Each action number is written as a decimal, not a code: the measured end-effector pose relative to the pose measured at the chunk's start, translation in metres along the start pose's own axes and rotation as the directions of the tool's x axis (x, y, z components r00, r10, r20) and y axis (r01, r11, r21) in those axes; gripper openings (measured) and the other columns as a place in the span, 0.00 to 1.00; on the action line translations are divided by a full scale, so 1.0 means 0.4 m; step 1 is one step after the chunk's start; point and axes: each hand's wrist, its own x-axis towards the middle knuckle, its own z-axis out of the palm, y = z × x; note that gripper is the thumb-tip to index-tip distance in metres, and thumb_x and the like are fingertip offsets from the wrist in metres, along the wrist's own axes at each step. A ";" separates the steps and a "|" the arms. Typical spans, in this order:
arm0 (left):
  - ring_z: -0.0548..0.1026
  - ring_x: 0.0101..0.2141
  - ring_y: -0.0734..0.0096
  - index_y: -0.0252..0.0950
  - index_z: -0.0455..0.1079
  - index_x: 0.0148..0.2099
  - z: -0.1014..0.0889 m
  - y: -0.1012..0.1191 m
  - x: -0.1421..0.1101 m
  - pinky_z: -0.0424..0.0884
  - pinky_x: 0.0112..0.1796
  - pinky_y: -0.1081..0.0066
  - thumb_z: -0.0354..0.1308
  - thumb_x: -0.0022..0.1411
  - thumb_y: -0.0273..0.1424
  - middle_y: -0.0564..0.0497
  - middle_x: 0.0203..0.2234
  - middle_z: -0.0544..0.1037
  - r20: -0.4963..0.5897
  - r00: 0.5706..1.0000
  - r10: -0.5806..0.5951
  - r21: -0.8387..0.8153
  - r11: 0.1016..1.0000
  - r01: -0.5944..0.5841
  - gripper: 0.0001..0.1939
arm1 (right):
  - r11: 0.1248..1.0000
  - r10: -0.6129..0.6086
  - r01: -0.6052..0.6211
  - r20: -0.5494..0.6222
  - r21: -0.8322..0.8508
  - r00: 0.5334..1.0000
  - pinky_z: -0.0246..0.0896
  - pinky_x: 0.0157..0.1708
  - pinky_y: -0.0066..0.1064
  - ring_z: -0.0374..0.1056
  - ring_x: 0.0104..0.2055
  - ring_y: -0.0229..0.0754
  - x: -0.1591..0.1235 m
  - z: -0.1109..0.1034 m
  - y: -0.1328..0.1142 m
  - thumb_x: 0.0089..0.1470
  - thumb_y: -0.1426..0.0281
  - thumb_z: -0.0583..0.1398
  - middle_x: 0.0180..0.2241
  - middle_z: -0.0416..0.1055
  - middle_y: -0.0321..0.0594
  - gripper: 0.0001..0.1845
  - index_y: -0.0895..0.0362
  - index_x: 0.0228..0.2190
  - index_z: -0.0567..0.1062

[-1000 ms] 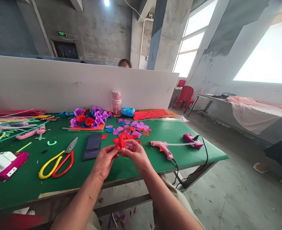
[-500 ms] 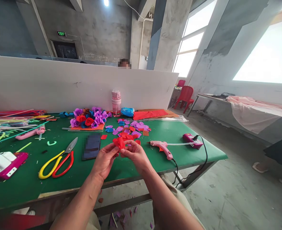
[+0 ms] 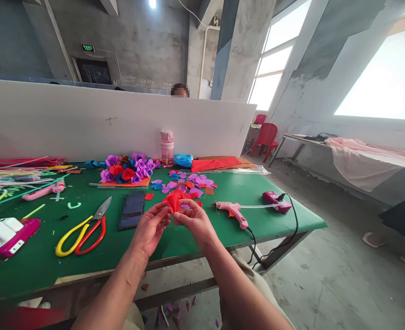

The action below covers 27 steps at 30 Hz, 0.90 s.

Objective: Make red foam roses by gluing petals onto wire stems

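Between my two hands is a red paper flower (image 3: pixel 173 203), held above the near part of the green table. My left hand (image 3: pixel 154 224) pinches its left side at the base. The thumb and fingers of my right hand (image 3: pixel 193 219) close on its right side. Just behind it lie loose petals (image 3: pixel 199 180) in purple, red, blue and brown. Farther back on the left, finished paper roses (image 3: pixel 139 167) sit bunched on an orange sheet. A pink glue gun (image 3: pixel 235 211) rests to the right of my right hand.
Yellow-and-red scissors (image 3: pixel 91 229) and a dark phone (image 3: pixel 131 211) lie left of my hands. A pink bottle (image 3: pixel 167 149) stands against the white partition (image 3: pixel 85 121). At right is a purple power socket (image 3: pixel 277 202) with a black cable. Coloured sticks (image 3: pixel 20 172) pile up at far left.
The red flower looks wider and more spread out at its top. My hands have shifted only slightly and still pinch it; the table's other things stay put.
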 end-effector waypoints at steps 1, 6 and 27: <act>0.71 0.26 0.79 0.35 0.77 0.36 -0.001 -0.003 0.000 0.66 0.28 0.78 0.69 0.42 0.30 0.51 0.26 0.77 0.013 1.000 -0.016 0.032 0.999 0.015 0.15 | 1.000 -0.002 0.002 -0.004 0.012 1.000 0.64 0.32 0.31 0.68 0.25 0.36 0.001 -0.001 0.000 0.35 0.65 0.70 0.23 0.73 0.32 0.24 0.55 0.37 0.71; 0.71 0.28 0.76 0.34 0.78 0.31 -0.003 -0.013 -0.002 0.65 0.28 0.77 0.68 0.44 0.33 0.48 0.27 0.79 0.067 0.998 0.002 0.134 0.991 -0.011 0.10 | 1.000 0.013 -0.013 -0.008 0.021 1.000 0.63 0.31 0.29 0.67 0.24 0.34 0.007 -0.006 0.005 0.34 0.66 0.70 0.23 0.73 0.32 0.25 0.56 0.36 0.70; 0.71 0.29 0.75 0.35 0.77 0.28 0.015 -0.015 -0.008 0.65 0.28 0.76 0.70 0.40 0.31 0.51 0.26 0.78 -0.052 0.999 -0.011 0.045 0.999 0.013 0.10 | 0.984 -0.086 0.072 -0.076 -0.166 0.993 0.59 0.26 0.26 0.68 0.25 0.36 0.012 -0.007 0.037 0.39 0.66 0.67 0.23 0.74 0.32 0.21 0.55 0.36 0.69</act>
